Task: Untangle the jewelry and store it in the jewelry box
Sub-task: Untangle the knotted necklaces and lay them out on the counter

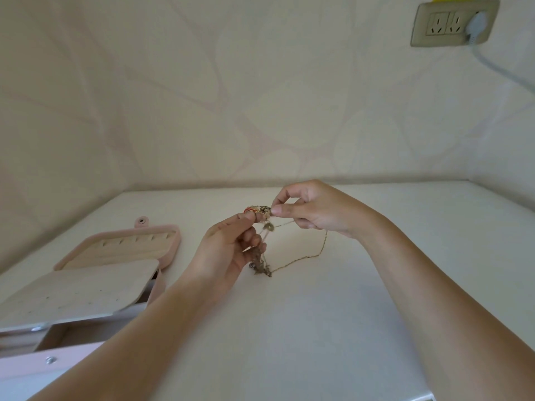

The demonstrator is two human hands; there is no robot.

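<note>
- Head view shows the tangled jewelry (258,211) lifted above the table (333,328), between my two hands. Some strands hang down from it to a small clump (263,270) that lies on the table, and a thin chain (304,258) makes a loop to the right.
- My left hand (228,253) pinches the left end of the tangle with thumb and fingertips. My right hand (315,212) pinches the right end between thumb and index finger. Neither hand is spread.
- The main risk, in my judgement: if I pull the two ends apart, the knot can become tighter instead of looser, and the thin chain may break.
- The clump on the table can also catch or drag when I lift, and a small piece that comes free could fall and roll away.
- The jewelry box (173,241) lies open, well apart to the left. A loose chain carried there could tangle again on the way.
- The tangle is small and blurred, so I cannot tell how many pieces it has or where they cross. My left fingers cover part of the hanging strands.
- A beige flap (86,287) covers the box compartments, and the near part of the box is cut off by the picture edge.
</note>
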